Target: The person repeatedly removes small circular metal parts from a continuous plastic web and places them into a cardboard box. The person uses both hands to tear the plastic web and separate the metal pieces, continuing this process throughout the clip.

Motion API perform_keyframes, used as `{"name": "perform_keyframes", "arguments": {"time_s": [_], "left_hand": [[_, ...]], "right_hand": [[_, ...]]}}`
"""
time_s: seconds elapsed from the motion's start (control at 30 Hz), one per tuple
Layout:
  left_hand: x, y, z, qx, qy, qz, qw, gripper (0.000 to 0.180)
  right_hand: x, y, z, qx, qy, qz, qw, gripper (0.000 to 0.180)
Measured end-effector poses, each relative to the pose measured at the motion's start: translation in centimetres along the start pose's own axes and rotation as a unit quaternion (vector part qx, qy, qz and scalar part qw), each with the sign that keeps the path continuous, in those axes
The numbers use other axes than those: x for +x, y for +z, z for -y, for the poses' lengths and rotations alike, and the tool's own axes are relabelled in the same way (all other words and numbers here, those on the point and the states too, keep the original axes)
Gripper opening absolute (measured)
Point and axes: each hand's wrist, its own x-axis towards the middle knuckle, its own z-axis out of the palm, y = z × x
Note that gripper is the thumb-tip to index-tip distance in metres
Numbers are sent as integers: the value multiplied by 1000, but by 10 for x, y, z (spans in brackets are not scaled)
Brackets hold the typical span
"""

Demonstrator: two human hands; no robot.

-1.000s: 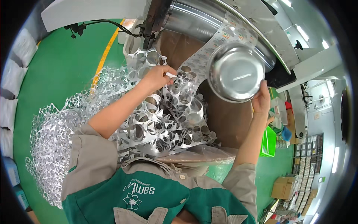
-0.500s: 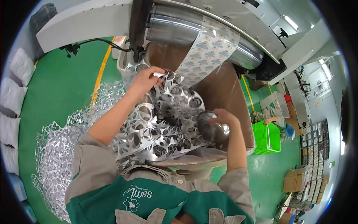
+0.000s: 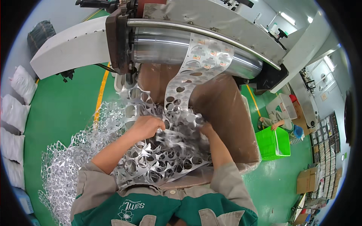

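Observation:
A tangle of silver punched foil scrap (image 3: 156, 156) fills the brown plastic-lined box (image 3: 222, 94) in front of me and spills over its left side. My left hand (image 3: 149, 126) is closed on a piece of this foil, a pale bit showing at its fingertips. My right hand (image 3: 206, 130) reaches into the scrap on the box's right side; its fingers are blurred and partly hidden. Between and beyond my hands hangs a printed foil strip (image 3: 211, 56), coming down over a steel roller (image 3: 162, 45). Its lower part has round holes and runs into the scrap.
A metal machine frame (image 3: 71, 49) spans the space ahead. More foil netting (image 3: 64, 173) piles on the green floor at left, near white sacks (image 3: 13, 143). To the right stand a bright green crate (image 3: 267, 145), a crouching person (image 3: 277, 122) and a cardboard box (image 3: 306, 180).
My left hand has moved down and nearer me. My right hand has shifted left into the scrap, and the round dark metallic object it held no longer shows. Holes now appear in the hanging strip.

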Motion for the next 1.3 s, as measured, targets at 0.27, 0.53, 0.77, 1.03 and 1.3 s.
{"name": "perform_keyframes", "arguments": {"time_s": [0.27, 0.53, 0.77, 1.03, 1.3], "left_hand": [[1, -18, -1, -90, 43, 28, 995, 13], [-5, -59, -18, -104, 25, 33, 994, 16], [-19, -49, 5, -14, -41, -17, 999, 14], [-14, -53, -10, -112, -75, 25, 991, 13], [-63, -125, -41, -378, 103, -4, 920, 12]], "right_hand": [[-29, -97, -3, -32, -268, -70, 960, 44], [-34, -63, 13, 750, -366, 369, 410, 20], [-8, 10, -16, -249, -139, 71, 956, 35], [-92, -146, 10, 589, -376, 109, 707, 49], [-10, 3, 3, 101, -215, 114, 965, 59]]}}
